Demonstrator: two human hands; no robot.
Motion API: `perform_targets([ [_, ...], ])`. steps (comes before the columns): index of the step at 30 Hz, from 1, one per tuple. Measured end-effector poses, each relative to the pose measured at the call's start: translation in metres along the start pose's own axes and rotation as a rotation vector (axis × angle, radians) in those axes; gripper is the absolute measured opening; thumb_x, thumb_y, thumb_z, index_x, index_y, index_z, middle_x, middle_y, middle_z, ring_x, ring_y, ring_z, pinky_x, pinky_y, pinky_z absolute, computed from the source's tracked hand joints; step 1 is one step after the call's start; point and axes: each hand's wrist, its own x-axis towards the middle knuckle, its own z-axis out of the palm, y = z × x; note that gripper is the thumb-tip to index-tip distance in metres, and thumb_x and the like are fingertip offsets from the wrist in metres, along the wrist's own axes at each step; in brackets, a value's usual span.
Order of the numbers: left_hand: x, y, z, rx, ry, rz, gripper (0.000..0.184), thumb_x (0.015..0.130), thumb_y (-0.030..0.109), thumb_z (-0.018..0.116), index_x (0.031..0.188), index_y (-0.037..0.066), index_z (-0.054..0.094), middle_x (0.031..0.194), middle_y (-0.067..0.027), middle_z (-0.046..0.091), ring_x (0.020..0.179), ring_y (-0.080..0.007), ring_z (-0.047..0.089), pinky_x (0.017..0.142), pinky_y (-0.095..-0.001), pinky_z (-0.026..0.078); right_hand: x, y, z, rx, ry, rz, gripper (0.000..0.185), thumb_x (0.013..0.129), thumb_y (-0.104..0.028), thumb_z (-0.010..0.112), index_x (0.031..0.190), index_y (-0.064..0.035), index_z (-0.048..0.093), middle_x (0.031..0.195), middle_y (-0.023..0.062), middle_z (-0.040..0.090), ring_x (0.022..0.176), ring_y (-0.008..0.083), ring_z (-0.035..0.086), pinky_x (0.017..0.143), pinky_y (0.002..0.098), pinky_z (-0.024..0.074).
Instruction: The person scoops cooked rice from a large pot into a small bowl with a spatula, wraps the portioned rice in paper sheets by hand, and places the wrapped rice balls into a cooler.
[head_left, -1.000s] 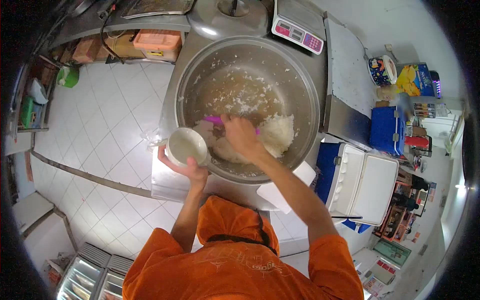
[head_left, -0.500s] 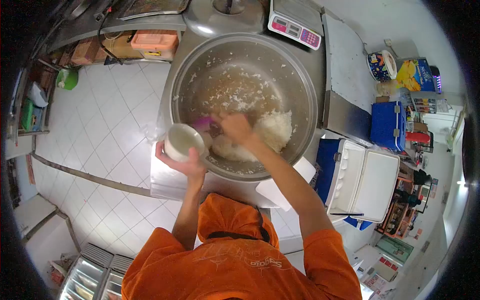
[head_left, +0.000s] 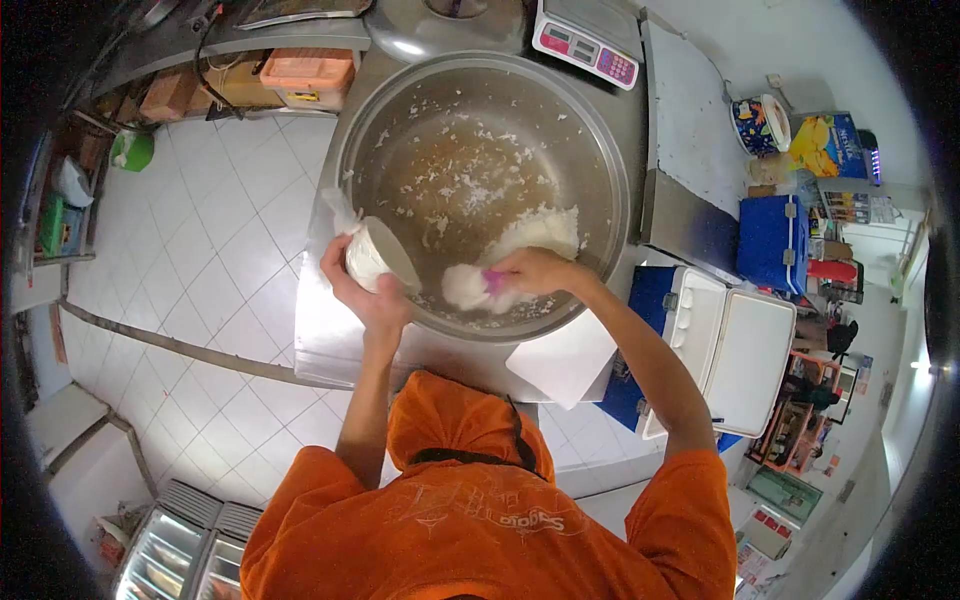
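A wide metal pot [head_left: 598, 140] stands on the counter, with white rice [head_left: 545, 232] heaped along its near right side and loose grains scattered over its bottom. My left hand [head_left: 365, 295] is closed around a white tub [head_left: 376, 252], tilted at the pot's left rim. What looks like a piece of clear plastic [head_left: 340, 208] sticks up beside the tub. Inside the pot, my right hand [head_left: 540, 270] grips a small purple scoop [head_left: 494, 282]. A lump of rice [head_left: 464, 288] lies at the scoop's end, and the scoop's full shape is hidden.
A digital scale [head_left: 588, 45] and a large metal lid [head_left: 445, 25] sit behind the pot. Near its right front edge lies a white board [head_left: 563, 362]. An open blue-and-white cooler [head_left: 690, 350] stands to the right. An orange bin [head_left: 308, 75] is at the back left.
My right hand has moved from beside the tub rightward to the rice with the purple scoop. My left hand has tipped the tub over, and its opening now faces right.
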Motion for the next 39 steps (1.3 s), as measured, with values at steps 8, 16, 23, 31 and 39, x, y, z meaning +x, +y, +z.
perform_targets([
  [8,0.017,0.041,0.023,-0.056,-0.486,-0.672,0.043,0.107,0.034,0.039,0.126,0.002,0.06,0.122,-0.0099,0.061,0.118,-0.0207,0.054,0.103,-0.0339,0.039,-0.083,-0.09,-0.029,-0.371,0.601,0.184,0.034,0.092,-0.02,0.054,0.122,-0.008,0.065,0.086,0.0183,0.068,0.08,0.034,0.069,0.075,0.0469,0.0538],
  [16,-0.006,0.015,0.077,-0.89,-0.287,-1.265,0.04,0.104,0.033,0.04,0.125,0.006,0.06,0.117,-0.009,0.065,0.107,-0.0205,0.063,0.093,-0.0378,0.051,-0.071,-0.136,0.038,-0.737,0.863,0.303,0.051,0.089,-0.01,0.056,0.138,-0.0003,0.046,0.085,0.0168,0.065,0.069,0.0284,0.069,0.061,0.0404,0.0569],
  [23,-0.002,0.02,0.069,-0.77,-0.265,-1.25,0.038,0.104,0.033,0.038,0.118,0.006,0.061,0.113,-0.0085,0.065,0.107,-0.0226,0.063,0.091,-0.0381,0.053,-0.069,-0.12,0.022,-0.392,0.554,0.358,0.021,0.09,-0.01,0.055,0.105,0.0013,0.063,0.085,0.0221,0.069,0.076,0.0375,0.07,0.068,0.0518,0.055],
  [31,-0.016,0.027,0.012,-0.062,-0.042,-0.249,0.043,0.106,0.032,0.032,0.119,-0.002,0.054,0.111,-0.0149,0.059,0.105,-0.0259,0.057,0.095,-0.0392,0.046,-0.022,0.023,0.021,-0.768,0.585,0.2,0.02,0.081,-0.009,0.061,0.097,-0.0042,0.072,0.074,0.0187,0.069,0.069,0.0349,0.07,0.063,0.0474,0.055],
  [39,-0.037,0.006,0.014,0.047,0.096,-0.008,0.053,0.104,0.041,0.037,0.125,-0.007,0.048,0.123,-0.0222,0.055,0.113,-0.03,0.055,0.099,-0.0425,0.043,-0.024,-0.001,0.031,-0.678,0.26,0.034,0.036,0.082,-0.011,0.059,0.115,-0.0135,0.073,0.078,0.0171,0.071,0.074,0.0346,0.071,0.072,0.0475,0.0559],
])
